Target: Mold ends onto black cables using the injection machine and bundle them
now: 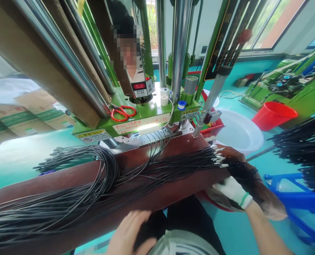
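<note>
- Right hand (233, 193), in a white glove with a green band: fingers (226, 187) curled against brown wrapping (253, 184) at the bundle's end; cannot tell whether they grip.
- Left hand (128, 232), bare: fingers (138, 217) open, spread on dark fabric (149, 230), near the table's edge.
- Black cable bundle (136, 180): lies lengthwise across the dark red table (40, 180), its metal terminals (219, 159) pointing right, just beside the right hand, which is nearer.

Teal floor (234, 102), white wall (200, 24), bright window (274, 24).
</note>
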{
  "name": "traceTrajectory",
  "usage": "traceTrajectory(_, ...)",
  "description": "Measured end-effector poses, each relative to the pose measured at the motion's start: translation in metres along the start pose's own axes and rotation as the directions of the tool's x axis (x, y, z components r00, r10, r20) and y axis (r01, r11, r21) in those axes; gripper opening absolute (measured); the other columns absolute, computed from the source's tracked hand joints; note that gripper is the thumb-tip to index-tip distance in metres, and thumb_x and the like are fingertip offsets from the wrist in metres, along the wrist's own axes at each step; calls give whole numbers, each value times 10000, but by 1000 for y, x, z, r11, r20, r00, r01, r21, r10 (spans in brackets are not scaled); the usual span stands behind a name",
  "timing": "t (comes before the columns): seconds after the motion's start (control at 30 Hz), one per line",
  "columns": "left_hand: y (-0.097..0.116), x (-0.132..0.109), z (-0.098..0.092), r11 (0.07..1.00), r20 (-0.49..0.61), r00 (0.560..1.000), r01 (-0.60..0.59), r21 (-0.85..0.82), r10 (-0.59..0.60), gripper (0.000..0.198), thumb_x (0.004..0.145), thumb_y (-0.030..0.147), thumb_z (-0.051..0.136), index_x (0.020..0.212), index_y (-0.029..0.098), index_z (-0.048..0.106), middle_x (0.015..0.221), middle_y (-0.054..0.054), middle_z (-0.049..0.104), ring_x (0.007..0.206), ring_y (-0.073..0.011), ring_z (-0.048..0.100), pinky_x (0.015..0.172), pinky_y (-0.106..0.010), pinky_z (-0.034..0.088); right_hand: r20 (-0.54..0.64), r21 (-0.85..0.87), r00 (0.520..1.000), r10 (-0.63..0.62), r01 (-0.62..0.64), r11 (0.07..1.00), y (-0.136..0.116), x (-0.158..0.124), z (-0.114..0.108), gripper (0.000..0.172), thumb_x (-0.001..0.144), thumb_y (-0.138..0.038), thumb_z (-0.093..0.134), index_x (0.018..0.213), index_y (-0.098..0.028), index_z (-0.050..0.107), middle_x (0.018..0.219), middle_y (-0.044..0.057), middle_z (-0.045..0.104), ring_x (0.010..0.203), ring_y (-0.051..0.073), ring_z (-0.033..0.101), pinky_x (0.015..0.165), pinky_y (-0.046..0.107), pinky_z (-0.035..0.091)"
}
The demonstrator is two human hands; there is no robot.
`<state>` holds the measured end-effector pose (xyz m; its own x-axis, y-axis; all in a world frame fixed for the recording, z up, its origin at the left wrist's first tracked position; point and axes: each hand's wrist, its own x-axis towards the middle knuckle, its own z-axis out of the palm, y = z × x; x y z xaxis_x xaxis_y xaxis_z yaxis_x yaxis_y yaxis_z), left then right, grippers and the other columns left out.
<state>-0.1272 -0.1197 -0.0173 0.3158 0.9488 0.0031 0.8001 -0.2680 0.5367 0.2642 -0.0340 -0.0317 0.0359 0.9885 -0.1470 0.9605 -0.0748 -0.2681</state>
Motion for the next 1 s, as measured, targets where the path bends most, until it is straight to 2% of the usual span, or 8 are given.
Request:
traceTrajectory(0.07,37,50,5,957,-93,971,-197,211,220,546,721,414,608,1224,240,489,1261,-99,528,1193,-289,438,958,-445,402,42,-33,998,48,-47,998,4,1,3,555,735,-413,530,1218,-140,504,1147,165,580,1104,321,501,917,409,382)
traceTrajectory(0.17,70,116,17,874,-101,933,-281,397,346,710,687,434,645,1293,161,397,1390,-163,356,1280,-323,303,998,-481,337,165,-73,978,128,-118,990,9,-3,4,402,792,-388,454,1074,-134,586,993,166,640,931,307,596,775,381,435)
traceTrajectory(0.23,74,146,22,840,-65,926,-305,449,371,736,700,454,626,1305,122,368,1386,-188,347,1265,-320,323,1000,-470,328,196,-70,972,131,-119,990,9,-9,-1,366,804,-357,427,1039,-128,588,944,157,650,860,292,615,727,364,437)
traceTrajectory(0.33,69,173,21,811,14,933,-319,491,359,583,765,395,574,1244,97,427,1234,-178,505,1128,-288,468,931,-427,392,182,1,981,60,-62,998,5,-22,-11,362,796,-309,412,1081,-140,556,983,135,644,879,270,609,745,349,433)
traceTrajectory(0.47,69,194,10,810,106,960,-275,518,259,184,845,234,454,928,132,585,908,-94,605,888,-222,564,729,-317,464,195,75,980,-34,20,997,2,-30,-17,379,790,-290,399,1117,-160,538,1058,108,620,963,261,583,800,352,423)
traceTrajectory(0.6,73,204,3,809,146,968,-252,532,205,211,878,185,358,841,137,560,832,-70,585,769,-184,577,639,-279,449,188,21,982,-21,17,1000,2,-29,-13,339,786,-309,421,1042,-162,587,995,117,635,935,268,589,782,351,419)
traceTrajectory(0.8,73,197,-4,805,-14,955,-240,542,295,193,888,184,317,845,142,500,853,-73,550,832,-196,539,670,-289,446,181,58,980,-78,68,996,-6,-34,-18,305,764,-309,452,998,-193,609,929,88,651,863,234,601,740,313,416)
traceTrajectory(1.0,75,187,-21,879,-112,950,-221,422,292,151,887,202,346,846,170,488,807,-41,567,799,-167,551,701,-273,444,211,236,934,-290,239,942,-33,-42,-44,201,764,-280,462,868,-227,625,756,16,641,707,168,582,667,256,406)
